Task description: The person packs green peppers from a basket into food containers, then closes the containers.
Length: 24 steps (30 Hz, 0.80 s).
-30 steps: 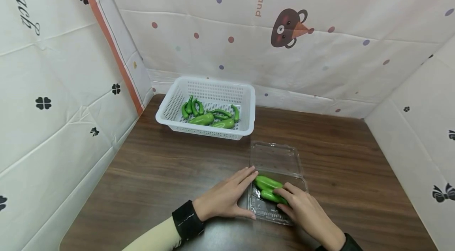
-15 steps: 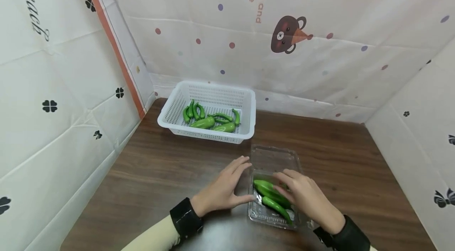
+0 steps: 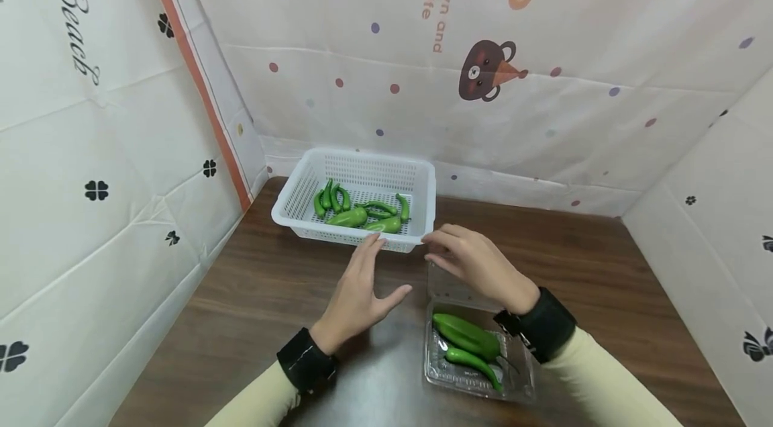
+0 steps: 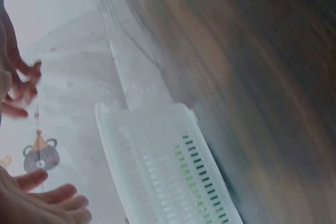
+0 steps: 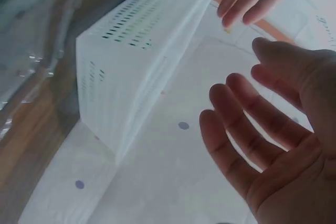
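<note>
Two green peppers, a large one (image 3: 466, 336) and a slimmer one (image 3: 474, 366), lie side by side in an open clear plastic clamshell box (image 3: 453, 381). Nearer the back, a white perforated basket (image 3: 427, 202) holds several green peppers (image 3: 348, 217), large and small. My left hand (image 3: 353, 296) is in front of the basket, fingers extended and thumb spread, holding nothing. Close to the basket's right front corner is my right hand (image 3: 477, 262), its fingers loosely bent around nothing. That hand and forearm cover part of the box's raised lid. In the right wrist view the right palm (image 5: 294, 177) is bare.
A dark wooden table (image 3: 253, 319) carries both containers. White printed sheets (image 3: 338, 111) form walls at the back and both sides, and the basket stands close to the back one.
My right hand has left the peppers in the clamshell box and moved up and left to the basket. My left hand has come off the box's left edge toward the basket's front.
</note>
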Motion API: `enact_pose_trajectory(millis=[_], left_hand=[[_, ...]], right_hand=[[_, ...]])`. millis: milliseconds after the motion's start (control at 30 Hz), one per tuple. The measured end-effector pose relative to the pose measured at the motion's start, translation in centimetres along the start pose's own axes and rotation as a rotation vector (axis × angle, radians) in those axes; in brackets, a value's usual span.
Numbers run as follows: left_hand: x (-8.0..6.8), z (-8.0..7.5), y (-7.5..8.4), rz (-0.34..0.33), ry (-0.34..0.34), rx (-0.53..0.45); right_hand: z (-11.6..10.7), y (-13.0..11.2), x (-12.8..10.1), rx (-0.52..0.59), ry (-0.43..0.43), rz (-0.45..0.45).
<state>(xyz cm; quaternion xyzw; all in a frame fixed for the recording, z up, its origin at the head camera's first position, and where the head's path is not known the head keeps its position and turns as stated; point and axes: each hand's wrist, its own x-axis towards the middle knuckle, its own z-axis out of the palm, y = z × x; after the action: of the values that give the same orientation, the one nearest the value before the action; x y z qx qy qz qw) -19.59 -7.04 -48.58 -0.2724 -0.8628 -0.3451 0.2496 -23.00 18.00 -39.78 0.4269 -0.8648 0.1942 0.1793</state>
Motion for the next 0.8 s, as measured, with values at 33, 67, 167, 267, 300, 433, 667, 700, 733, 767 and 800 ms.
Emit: enact_pose_trajectory(millis=[33, 67, 167, 267, 300, 433, 667, 700, 733, 767, 800], left_hand=[[0.1, -0.2, -0.2, -0.008, 0.02, 0.008], [0.2, -0.4, -0.3, -0.017, 0.039, 0.02], [0.3, -0.8, -0.8, -0.059, 0.085, 0.047], [0.4, -1.4, -1.2, -0.122, 0.116, 0.062], [0.4, -1.6, -1.4, -0.144, 0.122, 0.065], [0.6, -2.3, -2.2, -0.221, 0.141, 0.078], [1.0, -3.0, -3.5, -0.287, 0.192, 0.115], [1.1, -3.1, -3.7, -0.292, 0.197, 0.123], [1.2, -3.1, -3.9, -0.293, 0.207, 0.132], [1.3, -3.1, -4.1, -0.295, 0.215, 0.145], [1.4, -3.2, -4.3, -0.296, 0.222, 0.157]], right_hand=[[0.1, 0.2, 0.8, 0.011, -0.008, -0.002], [0.3, 0.3, 1.6, 0.015, -0.017, -0.006], [0.8, 0.7, 3.5, 0.003, -0.047, -0.026], [1.2, 0.8, 5.1, -0.021, -0.077, -0.042], [1.4, 0.8, 5.6, -0.024, -0.089, -0.041], [1.9, 0.6, 7.7, -0.026, -0.141, -0.031], [3.2, 0.8, 11.3, -0.028, -0.221, -0.05], [3.4, 1.0, 11.7, -0.039, -0.238, -0.038], [3.6, 1.1, 12.0, -0.044, -0.246, -0.029], [3.8, 1.3, 12.4, -0.051, -0.255, -0.018], [4.0, 1.5, 12.7, -0.057, -0.268, -0.004]])
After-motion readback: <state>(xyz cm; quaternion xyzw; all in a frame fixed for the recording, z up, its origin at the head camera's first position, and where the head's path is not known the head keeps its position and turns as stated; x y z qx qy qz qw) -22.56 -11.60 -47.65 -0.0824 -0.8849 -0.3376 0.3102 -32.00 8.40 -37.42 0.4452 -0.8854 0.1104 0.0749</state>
